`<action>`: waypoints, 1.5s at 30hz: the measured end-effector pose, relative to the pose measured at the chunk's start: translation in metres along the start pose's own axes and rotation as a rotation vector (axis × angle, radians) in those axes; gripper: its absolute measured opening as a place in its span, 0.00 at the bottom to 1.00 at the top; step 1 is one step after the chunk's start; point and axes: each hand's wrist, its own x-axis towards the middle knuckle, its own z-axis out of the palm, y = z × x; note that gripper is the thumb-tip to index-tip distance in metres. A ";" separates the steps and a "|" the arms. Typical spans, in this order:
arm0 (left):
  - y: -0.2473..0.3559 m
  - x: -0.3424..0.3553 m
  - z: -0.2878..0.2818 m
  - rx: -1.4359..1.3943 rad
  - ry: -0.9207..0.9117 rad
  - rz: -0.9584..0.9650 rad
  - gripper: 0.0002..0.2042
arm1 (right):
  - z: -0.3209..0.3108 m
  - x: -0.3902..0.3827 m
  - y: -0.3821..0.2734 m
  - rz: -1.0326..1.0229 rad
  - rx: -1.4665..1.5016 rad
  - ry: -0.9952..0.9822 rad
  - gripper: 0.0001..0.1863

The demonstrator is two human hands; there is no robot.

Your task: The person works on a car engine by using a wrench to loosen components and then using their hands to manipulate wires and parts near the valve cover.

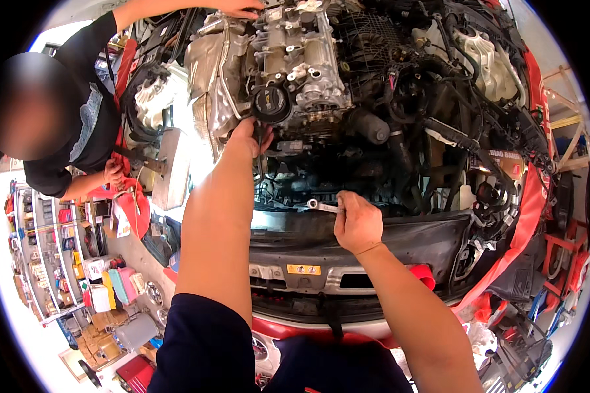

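Observation:
My left hand (251, 136) reaches in at the front of the engine (298, 59), just below a round black cap (272, 103). Its fingers curl around something dark that I cannot make out, and they are partly hidden. Further right and nearer to me, my right hand (358, 221) is closed on a silver wrench (322, 205). The wrench's ring end points left, over the dark gap between the engine and the black front panel (367, 239).
A co-worker in a dark shirt (78, 124) leans in from the left, one hand (239, 6) on the engine's far end. Red covers (528, 226) drape the car's sides. Hoses and wiring (449, 134) crowd the right. Shelves (46, 242) stand at left.

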 end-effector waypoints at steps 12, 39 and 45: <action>-0.005 -0.010 0.014 0.026 0.207 0.063 0.09 | 0.002 -0.001 0.000 0.001 0.025 0.026 0.09; 0.005 0.007 0.002 0.024 0.024 -0.066 0.13 | 0.001 -0.003 -0.005 0.098 -0.050 0.080 0.08; 0.004 0.004 -0.001 -0.040 -0.057 -0.050 0.12 | -0.002 -0.001 -0.010 0.088 -0.065 0.079 0.08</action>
